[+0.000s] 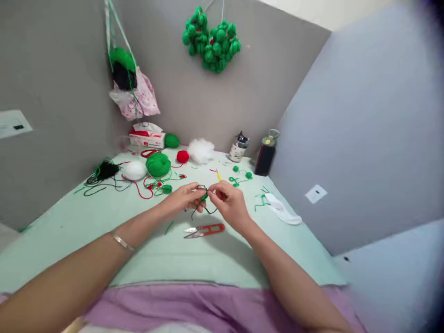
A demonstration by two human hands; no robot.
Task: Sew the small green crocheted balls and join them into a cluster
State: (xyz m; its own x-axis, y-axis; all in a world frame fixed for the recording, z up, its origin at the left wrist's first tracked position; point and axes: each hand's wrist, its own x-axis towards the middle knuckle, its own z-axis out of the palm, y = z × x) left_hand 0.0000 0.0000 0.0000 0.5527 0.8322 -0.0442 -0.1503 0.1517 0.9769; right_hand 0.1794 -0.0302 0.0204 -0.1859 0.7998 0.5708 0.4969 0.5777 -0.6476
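Note:
My left hand (183, 198) and my right hand (229, 203) meet above the pale green table (104, 222). Both pinch a small green crocheted piece (204, 196) with black yarn (203, 209) looping from it. The right hand also holds a yellow crochet hook (218, 176), whose tip sticks up past the fingers. Red-handled thread snips (204, 230) lie on the table just below my hands. A metal bracelet (123, 242) sits on my left wrist.
At the back of the table lie a green yarn ball (158, 164), a white ball (135, 170), a red ball (182, 156), white stuffing (201, 151), a tangle of black yarn (104, 173), a tissue box (147, 138), a jar (238, 148) and a dark bottle (265, 157). Green crocheted balls (211, 39) hang on the wall.

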